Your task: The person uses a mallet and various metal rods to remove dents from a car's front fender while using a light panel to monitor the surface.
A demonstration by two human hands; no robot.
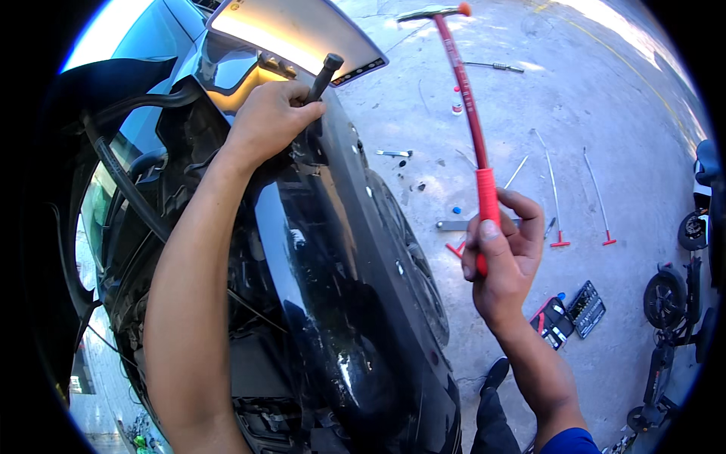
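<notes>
My left hand [266,121] grips a short black rod-shaped tool [325,74] and holds it against the top of a dark, glossy car fender [333,250], near the raised hood. My right hand [505,253] is closed around the red grip of a long red-shafted hammer [463,83]. The hammer's slim metal head with an orange tip points up and away, above the concrete. The hammer is off to the right of the fender and does not touch it.
A lit reflector board [291,30] stands behind the fender. On the concrete floor [605,113] lie several long metal rods with red handles [558,204], an open socket case [586,308], small bottles and loose tools. Electric scooters [669,318] are parked at the right. My shoe [495,374] is below.
</notes>
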